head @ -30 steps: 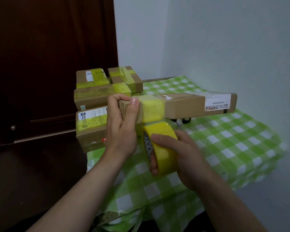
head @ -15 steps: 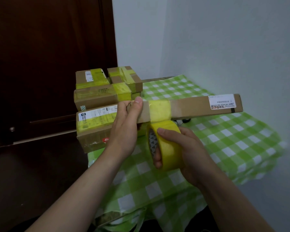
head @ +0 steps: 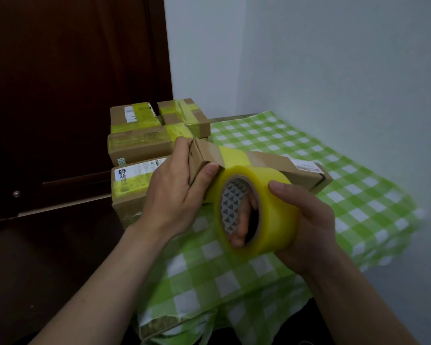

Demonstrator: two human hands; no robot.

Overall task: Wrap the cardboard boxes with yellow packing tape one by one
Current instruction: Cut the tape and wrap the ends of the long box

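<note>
A long narrow cardboard box (head: 271,163) is held in the air over the table, its far end pointing away to the right. My left hand (head: 177,192) grips its near end, thumb on the front face. A band of yellow tape (head: 234,156) wraps the box just past that hand. My right hand (head: 306,220) holds the yellow tape roll (head: 264,207) right in front of the box, fingers through the core, and the roll's tape runs up onto the band. Several boxes bound with yellow tape (head: 139,135) are stacked at the table's left edge.
A green and white checked cloth (head: 334,202) covers the table. A dark wooden door (head: 72,83) stands behind the stacked boxes. A pale wall (head: 334,70) closes the right side and back. A plastic bag (head: 164,327) hangs under the table's front edge.
The roll has come up from under the box to its front side, close to the camera. The box has turned, so its far end points away and lower.
</note>
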